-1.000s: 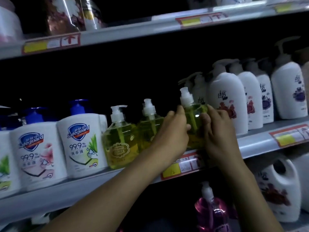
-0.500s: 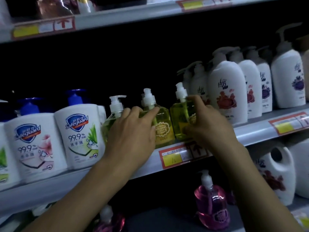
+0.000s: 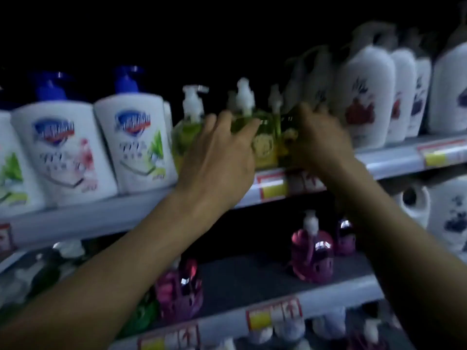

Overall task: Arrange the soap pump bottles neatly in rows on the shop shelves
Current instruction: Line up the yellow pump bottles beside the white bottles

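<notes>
Three yellow-green soap pump bottles stand side by side on the middle shelf (image 3: 101,218). The left bottle (image 3: 187,132) is partly covered by my left hand (image 3: 219,160), whose fingers reach over the shoulder of the middle bottle (image 3: 262,147). My right hand (image 3: 318,142) wraps round the right bottle (image 3: 284,137), which touches the middle one and is mostly hidden. The picture is blurred.
White Safeguard bottles with blue pumps (image 3: 136,142) stand close to the left of the yellow ones. Tall white flower-print bottles (image 3: 364,97) crowd the right. Pink pump bottles (image 3: 313,256) sit on the shelf below. A red-yellow price tag (image 3: 273,185) is on the rail.
The right yellow bottle, first held by both hands, now stands against the middle one. My left hand shifted to the left and middle bottles. The view has dropped lower.
</notes>
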{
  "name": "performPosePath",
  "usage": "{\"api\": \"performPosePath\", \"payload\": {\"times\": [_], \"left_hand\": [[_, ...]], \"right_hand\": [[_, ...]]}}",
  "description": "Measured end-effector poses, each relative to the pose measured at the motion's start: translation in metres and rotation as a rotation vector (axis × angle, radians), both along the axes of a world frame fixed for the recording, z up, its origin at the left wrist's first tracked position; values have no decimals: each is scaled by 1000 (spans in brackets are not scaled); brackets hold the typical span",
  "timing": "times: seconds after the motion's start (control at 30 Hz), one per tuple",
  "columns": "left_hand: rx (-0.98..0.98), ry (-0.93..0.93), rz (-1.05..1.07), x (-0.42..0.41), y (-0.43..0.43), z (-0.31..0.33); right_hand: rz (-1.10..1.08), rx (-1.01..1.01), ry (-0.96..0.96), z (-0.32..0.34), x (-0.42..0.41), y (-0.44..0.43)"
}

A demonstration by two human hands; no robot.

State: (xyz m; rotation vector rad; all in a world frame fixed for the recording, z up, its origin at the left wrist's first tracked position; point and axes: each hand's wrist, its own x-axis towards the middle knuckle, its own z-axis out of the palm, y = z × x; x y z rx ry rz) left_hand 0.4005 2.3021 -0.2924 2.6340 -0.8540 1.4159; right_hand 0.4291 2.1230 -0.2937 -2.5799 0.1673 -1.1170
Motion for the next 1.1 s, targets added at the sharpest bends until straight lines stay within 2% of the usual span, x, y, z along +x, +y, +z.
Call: {"api": "performPosePath", "payload": {"times": [0.07,0.13,0.2,0.23,0.33,0.43,0.53,0.57,0.63,0.7,0.73,0.87,1.0,1.1], "left_hand": [[13,-71,-80,-13,8,-17],[46,-120,-166,-29,22,-45],[87,-88,-253,-43,38,-86],[125,-49,-299,-49,47,-111],[311,126,-408,-54,78,-205],[439,465,-380,-50,108,-303],[299,989,-231,-43,105,-353],[212,1101,-214,-41,97,-360],[1,1249,-198,-38,84,-372],[-73,1353,-164,-33,75,-390],[-81,1396,-159,-31,71,-398],[-70,1491,-149,-28,50,-411],[-125,1520,-129,-23,32,-413],[-155,1569,-120,-23,26,-412]], "right_hand": [[-108,-65,-206,-18,-25,15],[-105,-90,-337,-50,-51,35],[26,-71,-349,-99,-76,53],[100,-75,-293,-127,-88,62],[328,-63,106,-197,-109,84],[343,-214,672,-239,-108,92],[220,-489,1350,-272,-88,81],[181,-514,1450,-282,-80,76],[77,-401,1380,-301,-63,67],[-66,-332,1218,-325,-50,52],[-80,-300,1196,-337,-47,44],[105,-164,1208,-373,-46,24],[53,-212,1153,-390,-39,24],[75,-153,1106,-396,-29,15]]}}
